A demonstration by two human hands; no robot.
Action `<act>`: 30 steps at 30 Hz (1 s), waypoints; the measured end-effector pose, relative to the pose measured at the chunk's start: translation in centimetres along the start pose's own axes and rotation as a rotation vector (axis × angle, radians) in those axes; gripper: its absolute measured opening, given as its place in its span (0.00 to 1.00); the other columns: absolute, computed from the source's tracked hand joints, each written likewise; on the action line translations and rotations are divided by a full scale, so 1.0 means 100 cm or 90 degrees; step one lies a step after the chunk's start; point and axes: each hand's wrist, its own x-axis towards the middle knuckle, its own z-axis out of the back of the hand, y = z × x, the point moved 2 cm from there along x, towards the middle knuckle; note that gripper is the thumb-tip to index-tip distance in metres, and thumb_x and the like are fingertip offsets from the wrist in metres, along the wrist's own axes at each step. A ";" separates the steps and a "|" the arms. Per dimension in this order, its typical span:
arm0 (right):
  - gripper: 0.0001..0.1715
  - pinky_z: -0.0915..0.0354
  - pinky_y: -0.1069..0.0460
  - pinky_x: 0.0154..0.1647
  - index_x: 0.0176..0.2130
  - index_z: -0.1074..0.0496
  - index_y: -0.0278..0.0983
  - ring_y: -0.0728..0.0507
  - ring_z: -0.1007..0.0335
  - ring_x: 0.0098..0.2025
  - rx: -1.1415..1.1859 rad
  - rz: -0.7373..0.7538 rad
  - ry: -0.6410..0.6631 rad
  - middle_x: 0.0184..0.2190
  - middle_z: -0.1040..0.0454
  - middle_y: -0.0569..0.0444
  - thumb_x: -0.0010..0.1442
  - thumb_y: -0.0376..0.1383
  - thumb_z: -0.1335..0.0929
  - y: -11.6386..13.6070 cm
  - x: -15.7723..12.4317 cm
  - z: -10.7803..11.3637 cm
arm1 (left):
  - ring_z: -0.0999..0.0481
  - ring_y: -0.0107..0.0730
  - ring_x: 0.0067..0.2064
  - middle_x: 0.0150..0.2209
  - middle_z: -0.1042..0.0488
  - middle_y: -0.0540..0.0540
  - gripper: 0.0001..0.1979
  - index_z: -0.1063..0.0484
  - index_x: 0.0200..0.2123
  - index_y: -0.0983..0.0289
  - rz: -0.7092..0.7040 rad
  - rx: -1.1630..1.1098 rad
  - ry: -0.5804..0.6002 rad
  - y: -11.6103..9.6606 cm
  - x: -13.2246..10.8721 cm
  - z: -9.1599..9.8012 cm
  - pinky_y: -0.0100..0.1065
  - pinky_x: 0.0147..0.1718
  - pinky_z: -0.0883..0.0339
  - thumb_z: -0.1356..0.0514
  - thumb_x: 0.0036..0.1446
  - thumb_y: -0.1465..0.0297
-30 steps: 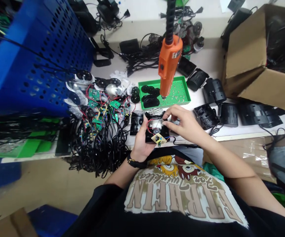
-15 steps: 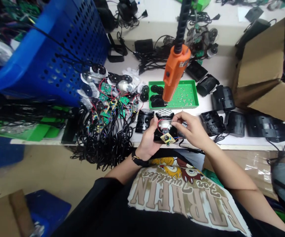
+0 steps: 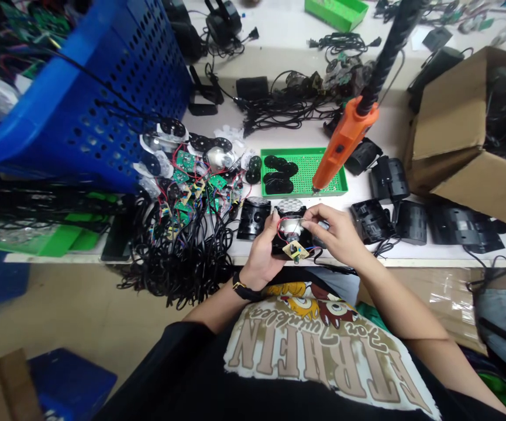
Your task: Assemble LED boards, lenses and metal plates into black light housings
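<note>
The left hand (image 3: 259,254) is clenched around a black plastic housing (image 3: 285,247), with a black wrist strap (image 3: 244,288) showing just behind it; the right hand (image 3: 336,237) is grasping the same assembly from the other side, its fingertips (image 3: 307,224) pinching the edge of a silver dome (image 3: 291,227) that is sitting on the housing; a red wire (image 3: 278,231) is looping beside the dome, and a small tan circuit board (image 3: 295,251) is hanging at the housing's near edge, above a printed black T-shirt (image 3: 296,351); the whole assembly is being held just off the front of a white workbench (image 3: 388,123); a black housing half (image 3: 253,219) is lying just left of the hands, while more black housings (image 3: 410,221) are lining up to the right; a tangle of black cables (image 3: 182,257) and wired green circuit boards (image 3: 186,175) are spreading across the left; an orange electric screwdriver (image 3: 344,143) is hanging on a black cord (image 3: 393,47) with its tip near a green tray (image 3: 323,164) holding black discs (image 3: 276,186); a blue perforated crate (image 3: 103,99) is leaning at far left, and a cardboard box (image 3: 458,140) is standing open at far right.
</note>
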 end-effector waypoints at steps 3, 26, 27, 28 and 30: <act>0.06 0.38 0.52 0.41 0.38 0.27 0.37 0.48 0.32 0.35 0.016 -0.016 -0.028 0.32 0.27 0.57 0.66 0.37 0.31 -0.002 -0.002 -0.002 | 0.17 0.39 0.44 0.40 0.18 0.53 0.13 0.25 0.44 0.61 0.000 -0.010 -0.007 0.000 -0.001 -0.002 0.37 0.47 0.26 0.35 0.63 0.58; 0.07 0.35 0.49 0.42 0.38 0.30 0.38 0.44 0.30 0.37 -0.027 0.002 -0.037 0.34 0.27 0.53 0.67 0.38 0.35 -0.005 -0.004 -0.019 | 0.18 0.43 0.42 0.35 0.19 0.51 0.17 0.23 0.37 0.60 -0.012 -0.009 -0.102 -0.008 -0.005 0.004 0.41 0.46 0.25 0.23 0.47 0.65; 0.05 0.34 0.49 0.42 0.38 0.30 0.38 0.43 0.30 0.38 -0.037 0.006 -0.033 0.35 0.27 0.53 0.66 0.38 0.34 -0.006 -0.002 -0.020 | 0.18 0.43 0.43 0.36 0.19 0.51 0.17 0.23 0.37 0.60 -0.022 -0.006 -0.092 -0.010 -0.004 0.005 0.41 0.47 0.25 0.22 0.46 0.65; 0.05 0.34 0.49 0.41 0.37 0.31 0.39 0.43 0.30 0.38 -0.047 0.018 -0.038 0.34 0.27 0.53 0.66 0.38 0.33 -0.006 0.001 -0.020 | 0.17 0.45 0.44 0.36 0.18 0.52 0.17 0.22 0.36 0.60 -0.034 0.003 -0.081 -0.011 -0.002 0.006 0.41 0.46 0.25 0.22 0.45 0.65; 0.08 0.35 0.49 0.39 0.34 0.32 0.40 0.43 0.30 0.36 -0.051 0.049 -0.056 0.32 0.28 0.54 0.67 0.38 0.34 -0.007 0.005 -0.023 | 0.18 0.46 0.46 0.35 0.19 0.52 0.17 0.21 0.36 0.59 -0.070 0.022 -0.048 -0.014 0.001 0.007 0.41 0.47 0.25 0.21 0.43 0.65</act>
